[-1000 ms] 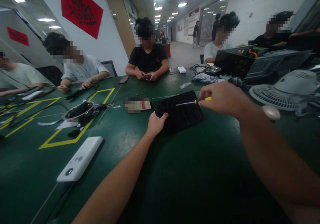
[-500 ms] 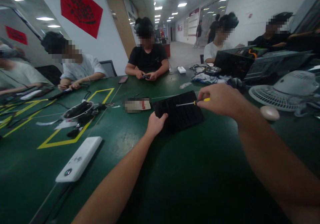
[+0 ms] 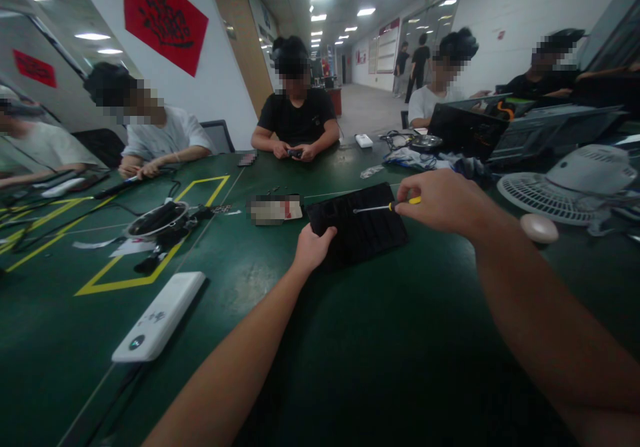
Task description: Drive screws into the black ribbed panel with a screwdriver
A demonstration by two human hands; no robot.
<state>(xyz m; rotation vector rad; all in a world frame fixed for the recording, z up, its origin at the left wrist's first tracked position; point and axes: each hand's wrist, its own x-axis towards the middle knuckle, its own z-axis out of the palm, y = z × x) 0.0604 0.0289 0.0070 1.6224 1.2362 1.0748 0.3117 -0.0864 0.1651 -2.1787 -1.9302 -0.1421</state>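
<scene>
Well, the poster [image 3: 167, 20] and power bank [image 3: 159, 317] bear dark marks too blurred to read. The left hand [image 3: 313, 247] grips the panel [image 3: 373, 237] by its left edge, right of the box [image 3: 275, 210]; the right hand [image 3: 434, 195] pinches the screwdriver [image 3: 391, 206]. Table [image 3: 380, 347] stretches nearside.

The green surface [image 3: 350, 340] is carrying a beige box [image 3: 293, 208]. Right of this box, a black panel [image 3: 373, 229] and a white fan [image 3: 583, 175] are lying; left and nearer, a white device [image 3: 163, 310] is lying.
</scene>
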